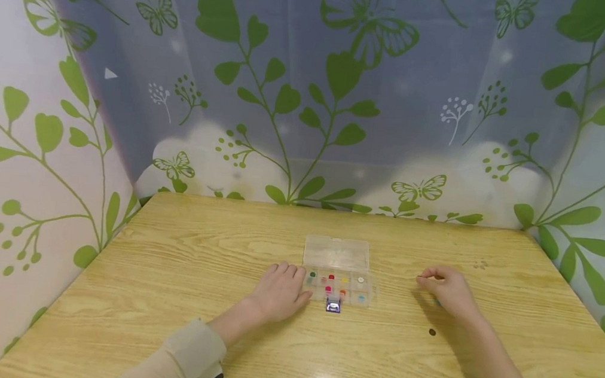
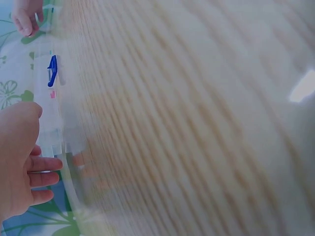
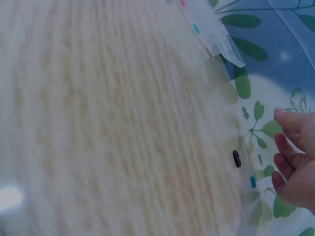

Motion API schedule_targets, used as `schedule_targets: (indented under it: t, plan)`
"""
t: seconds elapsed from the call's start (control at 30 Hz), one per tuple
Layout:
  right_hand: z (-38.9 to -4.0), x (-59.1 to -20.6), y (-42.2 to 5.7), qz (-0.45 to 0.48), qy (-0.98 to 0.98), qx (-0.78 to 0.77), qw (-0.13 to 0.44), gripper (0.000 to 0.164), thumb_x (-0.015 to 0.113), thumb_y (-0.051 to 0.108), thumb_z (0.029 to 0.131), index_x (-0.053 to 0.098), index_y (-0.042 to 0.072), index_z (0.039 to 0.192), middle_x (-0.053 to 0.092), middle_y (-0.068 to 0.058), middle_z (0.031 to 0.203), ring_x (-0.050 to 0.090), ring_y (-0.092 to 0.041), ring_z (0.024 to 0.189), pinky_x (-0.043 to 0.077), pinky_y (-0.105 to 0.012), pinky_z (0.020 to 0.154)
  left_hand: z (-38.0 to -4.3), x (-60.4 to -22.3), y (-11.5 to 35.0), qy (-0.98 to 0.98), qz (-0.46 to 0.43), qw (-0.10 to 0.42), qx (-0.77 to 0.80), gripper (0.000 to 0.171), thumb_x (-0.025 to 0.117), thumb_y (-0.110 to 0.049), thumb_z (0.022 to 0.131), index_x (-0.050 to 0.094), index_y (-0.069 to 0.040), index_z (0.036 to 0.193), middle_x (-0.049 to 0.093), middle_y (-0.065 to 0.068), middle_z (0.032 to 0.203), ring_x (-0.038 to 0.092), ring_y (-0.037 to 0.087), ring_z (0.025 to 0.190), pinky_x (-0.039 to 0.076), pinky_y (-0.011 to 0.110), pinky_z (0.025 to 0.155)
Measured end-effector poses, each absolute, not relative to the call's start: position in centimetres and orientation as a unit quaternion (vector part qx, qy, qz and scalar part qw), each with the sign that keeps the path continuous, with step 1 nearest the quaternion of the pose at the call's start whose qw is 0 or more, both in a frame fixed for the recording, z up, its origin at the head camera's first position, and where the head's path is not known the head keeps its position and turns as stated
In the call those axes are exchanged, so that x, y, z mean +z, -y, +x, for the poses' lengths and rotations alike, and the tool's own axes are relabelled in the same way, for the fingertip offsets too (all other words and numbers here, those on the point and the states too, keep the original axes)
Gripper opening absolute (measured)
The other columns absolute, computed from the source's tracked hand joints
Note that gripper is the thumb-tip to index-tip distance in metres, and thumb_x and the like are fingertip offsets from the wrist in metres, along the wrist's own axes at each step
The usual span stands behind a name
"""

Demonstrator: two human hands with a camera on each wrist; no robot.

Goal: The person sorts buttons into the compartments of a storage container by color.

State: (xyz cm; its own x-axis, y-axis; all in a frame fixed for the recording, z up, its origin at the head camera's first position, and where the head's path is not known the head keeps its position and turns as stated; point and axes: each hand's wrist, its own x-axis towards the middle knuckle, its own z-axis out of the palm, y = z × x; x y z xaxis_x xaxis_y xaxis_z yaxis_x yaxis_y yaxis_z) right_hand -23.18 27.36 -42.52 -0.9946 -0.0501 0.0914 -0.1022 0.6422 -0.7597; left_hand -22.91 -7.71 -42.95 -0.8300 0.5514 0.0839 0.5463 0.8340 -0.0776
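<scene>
A clear compartment box [image 1: 320, 296] stands mid-table with its lid [image 1: 336, 253] laid back. Several coloured buttons lie in its compartments, among them a white button [image 1: 361, 280] and a green button [image 1: 312, 274]. My left hand [image 1: 279, 292] rests at the box's left side, fingers extended along it and thumb near its front corner. To the right of the box, my right hand [image 1: 449, 291] is above the table, thumb and forefinger pinching a small dark button, mostly hidden by the fingertips. Below that hand lie a black button [image 1: 432, 332] and a teal button [image 3: 253, 181].
A small blue-framed piece [image 1: 333, 305] is at the box's front edge. Several small pale pieces [image 1: 480, 264] lie farther back on the right of the wooden table [image 1: 212, 229]. A leaf-patterned curtain [image 1: 297, 122] encloses the table's back and sides.
</scene>
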Motion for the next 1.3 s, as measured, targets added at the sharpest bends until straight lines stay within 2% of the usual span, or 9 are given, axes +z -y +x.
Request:
schedule_targets:
  t: [0.07,0.43,0.8,1.07,1.3]
  plan:
    - [-23.2,-42.3,-27.0,0.05,0.908,0.413,0.038,0.028,0.06,0.026,0.091,0.06,-0.002,0.098,0.052,-0.026,0.117,0.051,-0.035,0.103,0.043,-0.041,0.076,-22.9,-42.9,7.7,0.957,-0.286,0.051,0.024,0.046,0.038,-0.043,0.097,0.047,-0.005,0.12,0.057,0.01,0.109,0.051,0.025,0.106,0.04,0.04,0.093]
    - [-23.2,-41.3,-24.8,0.061,0.904,0.421,0.036,0.028,0.061,0.027,0.09,0.06,0.0,0.097,0.052,-0.025,0.119,0.044,-0.04,0.111,0.038,-0.053,0.088,-23.0,-43.1,7.8,0.956,-0.286,0.056,0.025,0.045,0.039,-0.043,0.097,0.048,-0.004,0.119,0.057,0.01,0.108,0.051,0.025,0.105,0.04,0.04,0.093]
    - [-23.8,-41.5,-22.5,0.094,0.892,0.441,0.039,0.022,0.064,0.023,0.089,0.062,0.002,0.093,0.057,-0.018,0.11,0.048,-0.034,0.107,0.04,-0.048,0.087,-22.9,-43.1,7.8,0.956,-0.288,0.057,0.027,0.046,0.039,-0.044,0.097,0.047,-0.004,0.12,0.057,0.01,0.109,0.05,0.025,0.106,0.04,0.04,0.093]
    - [-23.8,-41.3,-20.2,0.117,0.88,0.458,0.033,0.015,0.065,0.017,0.087,0.061,0.002,0.09,0.057,-0.019,0.111,0.046,-0.035,0.11,0.038,-0.047,0.088,-23.0,-42.9,7.9,0.956,-0.287,0.059,0.026,0.046,0.04,-0.044,0.097,0.048,-0.004,0.12,0.057,0.011,0.109,0.051,0.026,0.106,0.04,0.04,0.094]
    - [-24.2,-41.4,-18.1,0.124,0.886,0.445,0.036,0.012,0.067,0.015,0.085,0.063,0.004,0.084,0.059,-0.013,0.103,0.05,-0.031,0.103,0.04,-0.042,0.084,-22.9,-42.9,7.8,0.956,-0.286,0.053,0.03,0.047,0.038,-0.044,0.098,0.047,-0.004,0.121,0.057,0.01,0.11,0.05,0.025,0.108,0.039,0.04,0.095]
